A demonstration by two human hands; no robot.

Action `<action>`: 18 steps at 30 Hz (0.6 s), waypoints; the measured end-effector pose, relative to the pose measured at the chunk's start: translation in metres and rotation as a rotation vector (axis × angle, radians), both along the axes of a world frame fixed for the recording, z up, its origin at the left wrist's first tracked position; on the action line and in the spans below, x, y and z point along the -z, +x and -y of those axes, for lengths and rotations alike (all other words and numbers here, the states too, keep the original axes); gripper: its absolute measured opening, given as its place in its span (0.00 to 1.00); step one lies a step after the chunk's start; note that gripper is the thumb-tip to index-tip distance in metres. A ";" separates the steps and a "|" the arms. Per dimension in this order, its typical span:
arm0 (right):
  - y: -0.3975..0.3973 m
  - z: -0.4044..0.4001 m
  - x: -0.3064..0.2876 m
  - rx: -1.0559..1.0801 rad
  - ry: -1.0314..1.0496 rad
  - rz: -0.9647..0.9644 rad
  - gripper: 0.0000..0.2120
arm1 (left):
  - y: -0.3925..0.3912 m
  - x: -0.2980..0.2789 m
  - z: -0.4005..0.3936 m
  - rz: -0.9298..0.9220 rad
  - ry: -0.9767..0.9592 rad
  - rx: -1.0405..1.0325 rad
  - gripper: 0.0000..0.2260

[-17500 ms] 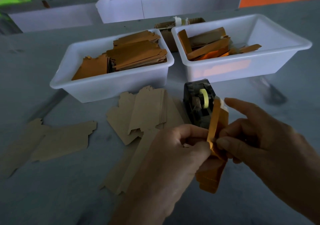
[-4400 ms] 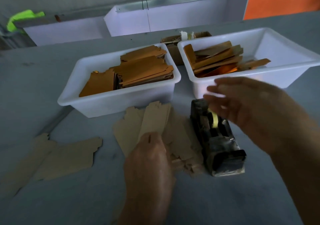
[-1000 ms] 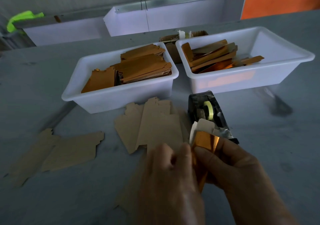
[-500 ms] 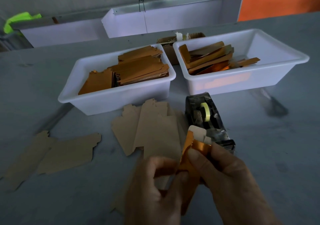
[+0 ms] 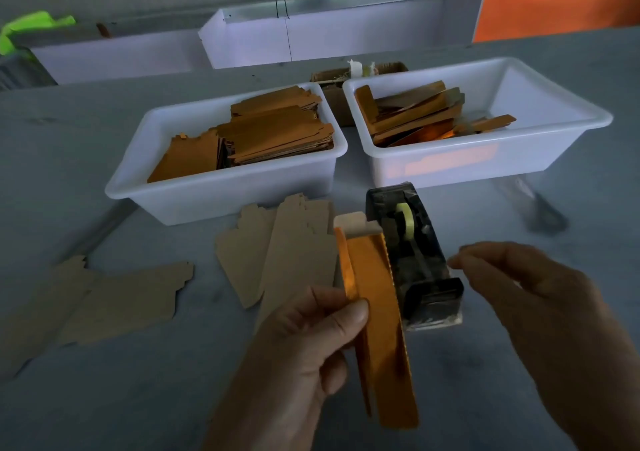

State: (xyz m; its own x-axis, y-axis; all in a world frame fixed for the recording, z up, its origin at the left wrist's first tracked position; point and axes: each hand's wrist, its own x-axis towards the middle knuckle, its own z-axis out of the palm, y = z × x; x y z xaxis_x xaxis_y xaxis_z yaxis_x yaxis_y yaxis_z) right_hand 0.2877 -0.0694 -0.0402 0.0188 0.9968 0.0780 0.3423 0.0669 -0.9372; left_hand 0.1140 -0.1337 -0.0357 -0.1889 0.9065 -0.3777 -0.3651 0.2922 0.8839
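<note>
- Above the grey table (image 5: 104, 398), as the head camera is showing it, the left hand (image 5: 301, 343) is holding the folded orange carton (image 5: 377, 312) upright in the air, thumb pressing across its front and fingers curling behind, just beside the tape dispenser (image 5: 415, 267).
- The right hand (image 5: 540, 312), which was clasping the carton together with the left half a second ago, is now hanging apart from it, to the right of the dispenser. Its thumb and forefinger tips are nearly meeting, but whether they are pinching tape I cannot tell.
- To me that is suggesting the folding is finished and the taping of the seam is coming next.
- Behind, the left bin (image 5: 225, 194) is holding flat orange blanks and the right bin (image 5: 536, 156) folded ones, while brown blanks (image 5: 298, 253) are lying left of the dispenser.
</note>
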 end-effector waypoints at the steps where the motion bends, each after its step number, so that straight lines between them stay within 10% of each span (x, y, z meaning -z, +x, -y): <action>1: 0.004 -0.003 0.004 -0.013 -0.017 0.030 0.06 | 0.001 0.002 -0.001 -0.008 -0.006 -0.001 0.12; 18: -0.009 -0.012 0.011 -0.183 -0.252 0.001 0.05 | 0.030 0.010 -0.016 -0.021 -0.002 0.001 0.15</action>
